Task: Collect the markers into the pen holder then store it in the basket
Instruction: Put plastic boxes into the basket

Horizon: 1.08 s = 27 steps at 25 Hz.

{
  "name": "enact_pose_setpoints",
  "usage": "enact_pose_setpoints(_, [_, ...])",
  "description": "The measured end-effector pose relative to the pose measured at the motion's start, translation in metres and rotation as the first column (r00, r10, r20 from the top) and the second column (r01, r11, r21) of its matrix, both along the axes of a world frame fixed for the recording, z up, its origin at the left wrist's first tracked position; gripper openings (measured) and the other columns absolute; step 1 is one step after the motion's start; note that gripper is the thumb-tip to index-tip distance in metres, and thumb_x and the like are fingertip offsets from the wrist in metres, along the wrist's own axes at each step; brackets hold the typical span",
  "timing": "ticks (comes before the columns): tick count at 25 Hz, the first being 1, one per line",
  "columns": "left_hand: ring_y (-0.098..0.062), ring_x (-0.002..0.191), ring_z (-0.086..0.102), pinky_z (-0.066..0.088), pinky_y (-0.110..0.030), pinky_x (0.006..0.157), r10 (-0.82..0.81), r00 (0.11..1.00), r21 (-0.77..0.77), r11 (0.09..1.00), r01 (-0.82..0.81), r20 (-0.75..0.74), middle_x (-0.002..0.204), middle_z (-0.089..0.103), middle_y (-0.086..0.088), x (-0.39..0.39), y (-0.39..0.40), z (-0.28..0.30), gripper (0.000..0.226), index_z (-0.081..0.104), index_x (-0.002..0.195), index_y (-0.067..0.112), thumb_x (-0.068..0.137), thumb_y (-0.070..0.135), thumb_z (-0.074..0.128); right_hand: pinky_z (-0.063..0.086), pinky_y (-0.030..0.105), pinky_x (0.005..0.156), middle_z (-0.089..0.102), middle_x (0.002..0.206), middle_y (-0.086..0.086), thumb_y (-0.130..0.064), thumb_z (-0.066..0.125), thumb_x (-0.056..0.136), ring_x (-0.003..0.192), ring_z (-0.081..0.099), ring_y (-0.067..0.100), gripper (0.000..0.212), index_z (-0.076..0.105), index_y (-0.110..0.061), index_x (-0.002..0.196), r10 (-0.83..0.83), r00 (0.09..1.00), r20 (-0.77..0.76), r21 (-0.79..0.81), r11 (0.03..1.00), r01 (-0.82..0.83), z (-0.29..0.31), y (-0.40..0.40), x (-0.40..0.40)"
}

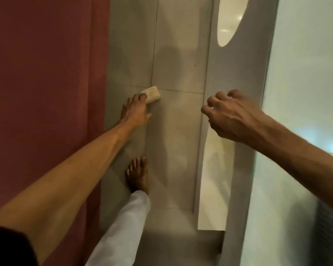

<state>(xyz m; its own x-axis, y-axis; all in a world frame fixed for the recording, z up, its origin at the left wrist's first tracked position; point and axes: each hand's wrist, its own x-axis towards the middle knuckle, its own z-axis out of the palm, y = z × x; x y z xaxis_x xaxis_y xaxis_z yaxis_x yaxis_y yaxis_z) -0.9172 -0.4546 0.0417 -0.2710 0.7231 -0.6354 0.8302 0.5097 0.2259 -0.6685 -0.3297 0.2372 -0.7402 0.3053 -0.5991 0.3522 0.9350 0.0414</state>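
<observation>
I look down at a tiled floor (pixel 173 131). A small cream, rounded block (pixel 152 94) lies on it beside a red cloth. My left hand (pixel 136 110) reaches down to it with fingers stretched; the fingertips touch its left end and the thumb is spread away from it. My right hand (pixel 231 116) hovers higher up at the right, over the edge of a pale glass-topped table, with its fingers curled and nothing visible in them. No marker, pen holder or basket shows in this view.
The red cloth (pixel 46 93) hangs along the whole left side. The pale table (pixel 296 93) with its grey frame (pixel 244 169) fills the right. My bare foot (pixel 137 174) and white trouser leg (pixel 123 223) stand on the narrow strip of floor between them.
</observation>
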Motion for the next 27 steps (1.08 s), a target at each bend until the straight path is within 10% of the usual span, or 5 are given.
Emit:
enact_pose_setpoints(8, [-0.042,0.137,0.045,0.043,-0.056,0.109,-0.089,0.996,0.105,0.991,0.087,0.013,0.159,0.04,-0.013,0.002,0.037,-0.122,0.074,0.037,0.156,0.026,0.091,0.018,0.072,0.043,0.038,0.073,0.062,0.113,0.009,-0.035,0.05,0.107,0.099,0.063,0.027,0.038,0.055,-0.013,0.137,-0.067,0.998,0.013,-0.203,0.977,0.068,-0.079,-0.024,-0.072])
enact_pose_setpoints(12, [-0.035,0.119,0.061,0.057,-0.047,0.094,0.257,0.952,0.067,0.96,-0.271,0.168,0.137,0.057,-0.015,0.029,-0.002,-0.104,0.059,0.042,0.143,0.017,0.093,0.03,0.07,0.051,0.041,0.077,0.065,0.119,0.01,-0.036,0.05,0.106,0.099,0.064,0.029,0.04,0.057,-0.014,0.138,-0.253,0.965,-0.07,-0.199,0.951,0.235,-0.065,-0.039,-0.066])
enact_pose_setpoints(14, [-0.027,0.11,0.067,0.06,-0.039,0.085,0.608,0.622,-0.132,0.759,-0.638,0.493,0.133,0.064,-0.008,0.046,-0.021,-0.058,0.062,0.046,0.134,0.019,0.085,0.044,0.074,0.05,0.037,0.078,0.063,0.127,0.01,-0.036,0.055,0.104,0.101,0.062,0.027,0.042,0.055,-0.017,0.142,-0.43,0.899,-0.088,-0.317,0.868,0.384,-0.039,-0.045,-0.051])
enact_pose_setpoints(18, [-0.019,0.092,0.065,0.051,-0.033,0.069,0.637,0.127,-0.355,0.571,-0.74,0.761,0.106,0.07,-0.004,0.065,-0.048,0.078,0.042,0.067,0.118,0.017,0.085,0.043,0.069,0.048,0.036,0.099,0.051,0.148,0.009,-0.035,0.069,0.097,0.13,0.053,0.028,0.061,0.046,-0.021,0.152,-0.628,0.749,-0.209,-0.451,0.742,0.496,0.042,-0.061,0.01])
enact_pose_setpoints(27, [-0.014,0.072,0.068,0.055,-0.021,0.062,0.521,0.076,-0.408,0.743,-0.53,0.85,0.085,0.072,-0.007,0.217,-0.086,0.363,0.034,0.073,0.103,0.01,0.088,0.039,0.065,0.059,0.032,0.094,0.068,0.131,-0.007,-0.045,0.078,0.092,0.113,0.069,0.007,0.058,0.054,-0.039,0.145,-0.975,0.213,-0.055,-0.787,0.174,0.592,0.221,-0.143,0.173])
